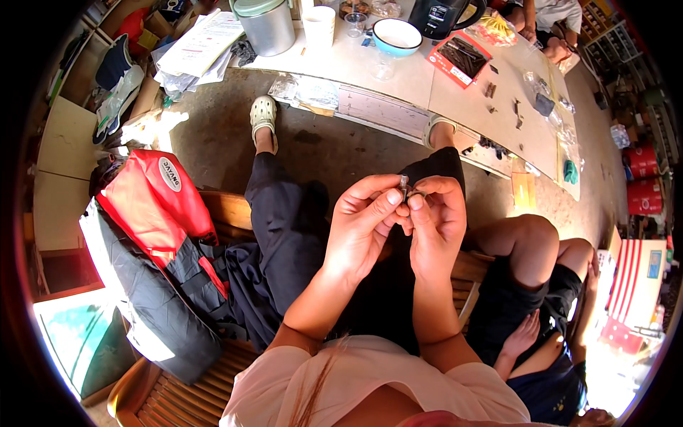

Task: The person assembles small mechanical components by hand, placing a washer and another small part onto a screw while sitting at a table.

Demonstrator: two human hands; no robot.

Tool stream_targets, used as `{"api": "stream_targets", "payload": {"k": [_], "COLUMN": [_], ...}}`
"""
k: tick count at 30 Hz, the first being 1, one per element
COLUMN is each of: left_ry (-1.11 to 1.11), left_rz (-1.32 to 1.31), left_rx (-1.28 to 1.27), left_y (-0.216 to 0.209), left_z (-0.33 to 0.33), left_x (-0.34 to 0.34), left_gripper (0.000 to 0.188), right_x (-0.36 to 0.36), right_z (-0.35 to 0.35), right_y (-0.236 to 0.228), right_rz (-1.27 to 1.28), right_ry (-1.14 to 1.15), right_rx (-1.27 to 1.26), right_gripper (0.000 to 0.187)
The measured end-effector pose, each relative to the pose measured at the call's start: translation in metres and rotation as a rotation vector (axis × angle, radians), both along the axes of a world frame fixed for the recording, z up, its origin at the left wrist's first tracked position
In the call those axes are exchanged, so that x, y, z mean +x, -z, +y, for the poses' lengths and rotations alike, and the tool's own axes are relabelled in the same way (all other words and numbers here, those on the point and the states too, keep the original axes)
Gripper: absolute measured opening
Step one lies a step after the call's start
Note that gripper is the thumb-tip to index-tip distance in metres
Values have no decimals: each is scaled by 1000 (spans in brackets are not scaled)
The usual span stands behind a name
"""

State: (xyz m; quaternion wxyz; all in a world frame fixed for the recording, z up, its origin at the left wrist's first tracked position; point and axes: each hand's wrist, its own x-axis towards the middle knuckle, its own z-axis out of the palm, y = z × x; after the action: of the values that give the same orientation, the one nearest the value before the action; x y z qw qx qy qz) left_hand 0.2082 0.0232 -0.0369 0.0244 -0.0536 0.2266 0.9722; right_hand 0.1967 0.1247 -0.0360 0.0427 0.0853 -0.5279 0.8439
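My hands are together above my lap, both closed in pinches. Between the thumb and fingers of my left hand (358, 222) stands a small, narrow metallic part (404, 183) with a pale, shiny upper end and a darker lower end. My right hand (441, 226) meets it from the other side, thumb and fingertips pressed together right beside the part. A bit of something brownish shows at the right fingertips, too small to name. The fingers cover most of what lies between them.
Ahead is a long table (398, 82) with a red box (461, 58) of dark pieces, a white-and-blue bowl (397, 37), a grey canister (265, 27) and papers (200, 48). A red-and-black jacket (160, 206) lies on the wooden bench (181, 391) at left. Someone sits close at right, knees (530, 245) bare.
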Motion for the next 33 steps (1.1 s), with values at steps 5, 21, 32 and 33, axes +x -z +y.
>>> {"api": "stream_targets", "payload": {"k": [5,21,32,33], "left_ry": [19,-55,-41,-47], "left_rz": [24,16,51,54], "left_rx": [66,16,10,-5], "left_y": [8,2,0,-1], "left_z": [-4,-16,-17,-16], "left_x": [-1,1,2,2], "left_gripper": [17,17,17,17], "right_x": [0,-3,-5,-5], "right_z": [0,2,5,5], "right_y": [2,-3,-2,-2], "right_rz": [64,332,399,402], "right_ry": [4,111,123,122], "right_rx": [28,355,418,423], "right_gripper": [14,21,22,22]}}
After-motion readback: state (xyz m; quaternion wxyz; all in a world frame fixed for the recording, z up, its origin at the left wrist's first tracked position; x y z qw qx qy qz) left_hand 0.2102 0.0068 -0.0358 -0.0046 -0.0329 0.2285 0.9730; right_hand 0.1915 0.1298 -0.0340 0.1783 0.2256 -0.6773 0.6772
